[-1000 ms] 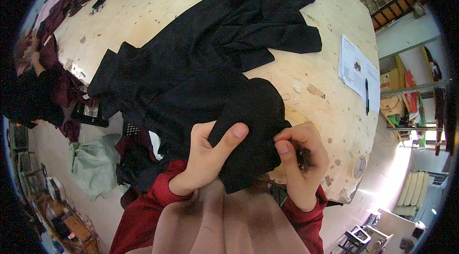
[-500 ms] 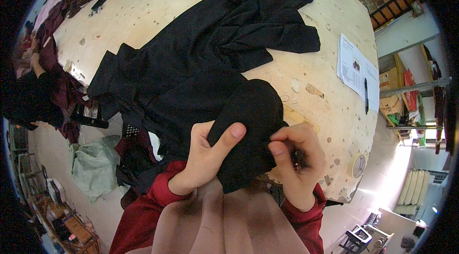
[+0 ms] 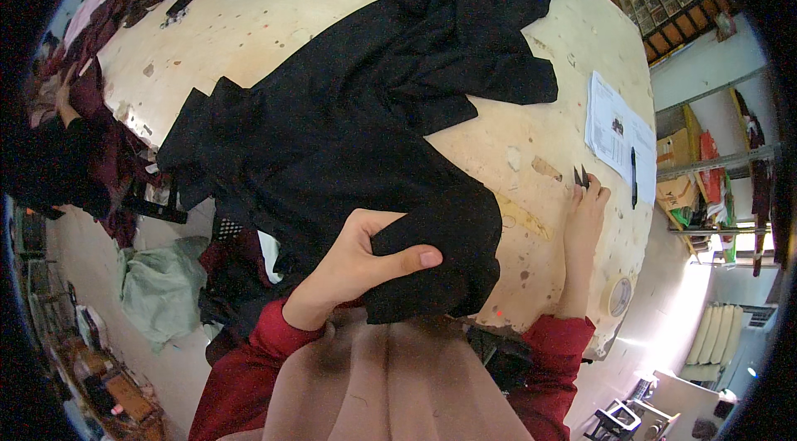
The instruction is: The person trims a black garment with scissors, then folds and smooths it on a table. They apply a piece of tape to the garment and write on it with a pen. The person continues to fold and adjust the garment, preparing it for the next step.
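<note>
A black cloth garment (image 3: pixel 332 134) lies in folds across the table and hangs over its near edge. My left hand (image 3: pixel 357 263) is closed on its near part, thumb on top and the other fingers hidden beneath the fabric. Out to the right, over the tabletop, is my right hand (image 3: pixel 588 204), its fingers bent around small dark thread snips (image 3: pixel 581 178). Two pointed blades stick out beyond the fingertips, slightly apart. The rest of the snips is hidden by the hand.
Printed sheets (image 3: pixel 610 121) with a black pen (image 3: pixel 634 175) lie right of my right hand. A tape roll (image 3: pixel 620 296) sits near the table's right edge. At the left, another person's arm (image 3: pixel 65 105) is beside maroon cloth. A pale green bag (image 3: pixel 162 292) rests on the floor.
My right hand has left the cloth's edge and reached right and away across the table, where the snips' blades now show. My left hand keeps its hold; the cloth's near part has shifted slightly.
</note>
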{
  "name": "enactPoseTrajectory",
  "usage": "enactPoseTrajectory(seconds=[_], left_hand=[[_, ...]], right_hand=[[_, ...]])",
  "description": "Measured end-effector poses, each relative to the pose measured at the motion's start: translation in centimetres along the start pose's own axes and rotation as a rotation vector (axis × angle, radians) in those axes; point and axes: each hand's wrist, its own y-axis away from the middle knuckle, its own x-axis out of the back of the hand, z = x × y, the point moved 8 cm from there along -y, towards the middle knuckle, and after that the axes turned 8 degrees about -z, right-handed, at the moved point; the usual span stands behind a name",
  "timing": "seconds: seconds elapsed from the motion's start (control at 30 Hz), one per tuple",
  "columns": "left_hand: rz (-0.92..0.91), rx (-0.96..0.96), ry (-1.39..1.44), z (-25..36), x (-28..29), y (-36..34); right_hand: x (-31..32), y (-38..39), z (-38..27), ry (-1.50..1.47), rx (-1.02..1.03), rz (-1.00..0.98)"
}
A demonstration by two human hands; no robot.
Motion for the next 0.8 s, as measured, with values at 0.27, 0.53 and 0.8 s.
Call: enactPoseTrajectory(seconds=[0.27,0.53,0.8], left_hand=[[-0.149,0.066,-0.131,-1.3,-0.6,-0.8],[-0.226,0.083,-0.52,-2.3,0.8,-3.1],[0.183,-0.021,0.086,-1.8,3.7,-2.0]], right_hand=[[1.4,3.1,-7.7,-0.821,0.419,-0.222],[2.8,10.9,-14.0,-0.976,0.385,-0.768],[4.2,10.6,-11.4,-1.265,0.117,-0.49]])
